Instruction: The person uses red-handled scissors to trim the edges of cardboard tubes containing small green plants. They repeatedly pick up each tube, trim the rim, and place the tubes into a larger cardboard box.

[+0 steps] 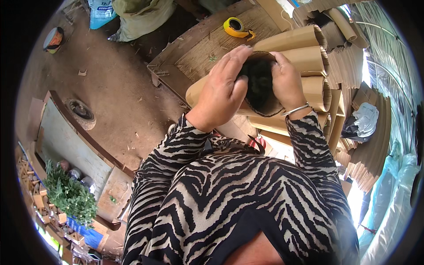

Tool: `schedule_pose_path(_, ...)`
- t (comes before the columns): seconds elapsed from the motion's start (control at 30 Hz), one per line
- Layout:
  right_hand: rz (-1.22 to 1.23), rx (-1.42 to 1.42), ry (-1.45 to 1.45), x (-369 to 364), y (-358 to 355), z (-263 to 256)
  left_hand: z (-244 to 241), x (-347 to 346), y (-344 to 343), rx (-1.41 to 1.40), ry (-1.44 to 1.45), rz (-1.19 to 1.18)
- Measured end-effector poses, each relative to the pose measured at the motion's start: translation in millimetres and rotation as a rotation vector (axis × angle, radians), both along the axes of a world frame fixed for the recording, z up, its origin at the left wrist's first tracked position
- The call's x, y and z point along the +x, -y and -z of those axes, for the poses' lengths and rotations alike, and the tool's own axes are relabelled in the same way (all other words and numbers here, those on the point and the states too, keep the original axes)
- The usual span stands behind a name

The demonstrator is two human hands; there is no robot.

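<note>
Between my two hands is a rolled corrugated cardboard sleeve [196, 92], its open end turned towards me. Dark green plant matter [260, 81] fills the shaded inside, too dim to make out clearly. My left hand [222, 87] lies along the sleeve's left side, thumb and fingers at the rim. On the other side, my right hand [287, 81] grips the rim with the thumb near the opening. Several similar cardboard rolls [306, 61] lie side by side just to the right, partly behind my right hand and wrist.
A yellow tape dispenser [237, 28] rests on the wooden table [198, 49]. Stacked flat cardboard [347, 66] stands at the right, with a plastic bag [364, 121] on it. At lower left, leafy green stems [69, 193] lie beside a metal-topped bench [73, 132]. A small wheel [81, 111] is on the dirt floor.
</note>
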State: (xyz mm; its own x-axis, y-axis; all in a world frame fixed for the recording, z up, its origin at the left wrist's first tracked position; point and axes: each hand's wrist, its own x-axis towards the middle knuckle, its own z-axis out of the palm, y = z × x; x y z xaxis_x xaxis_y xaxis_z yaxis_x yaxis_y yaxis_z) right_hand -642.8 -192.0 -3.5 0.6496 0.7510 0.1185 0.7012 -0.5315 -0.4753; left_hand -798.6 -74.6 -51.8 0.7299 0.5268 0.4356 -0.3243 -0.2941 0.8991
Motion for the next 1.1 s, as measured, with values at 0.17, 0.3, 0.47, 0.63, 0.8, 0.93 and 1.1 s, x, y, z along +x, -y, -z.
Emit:
schedule_pose_path(0.17, -0.009, -0.027, 0.041, -14, -5, -2, 7, -7, -5, -0.069, 0.01, 0.047)
schedule_pose_path(0.3, -0.007, 0.01, 0.099, -30, -8, -6, 12, -14, -6, -0.076, 0.015, 0.058)
schedule_pose_path(0.47, 0.041, 0.007, 0.099, -33, -6, -3, 15, -16, -4, -0.128, 0.039, 0.118)
schedule_pose_path(0.63, -0.01, 0.428, -0.479, -5, 7, 1, 16, -10, -5, -0.121, 0.009, 0.108)
schedule_pose_path(0.8, 0.314, 0.418, -0.583, -26, 45, -10, 7, -16, -12, -0.121, -0.081, 0.137)
schedule_pose_path(0.93, 0.183, 0.098, -0.499, -42, 52, -12, 2, -24, -17, -0.063, -0.073, 0.17)
schedule_pose_path(1.1, 0.267, 0.032, -0.593, -32, 44, -4, 9, -25, -20, 0.29, -0.111, 0.225)
